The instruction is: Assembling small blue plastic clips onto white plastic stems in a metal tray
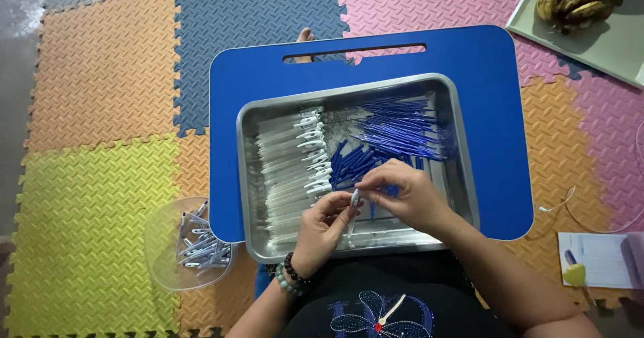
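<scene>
Left hand (324, 218): pinches a clear pen barrel (353, 212) near its clip end.
Right hand (402, 194): fingertips closed on the barrel's top.
Barrel: light, stiff, slick; I judge a mid-shaft hold best.
Tray (456, 130): barrels at 9 o'clock, blue refills (402, 130) at 1.

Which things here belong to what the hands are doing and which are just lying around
In use: left hand and right hand on a clear pen barrel; metal tray; blue refills; clear bowl of pens.
Lying about: bananas, paper sheet.
</scene>
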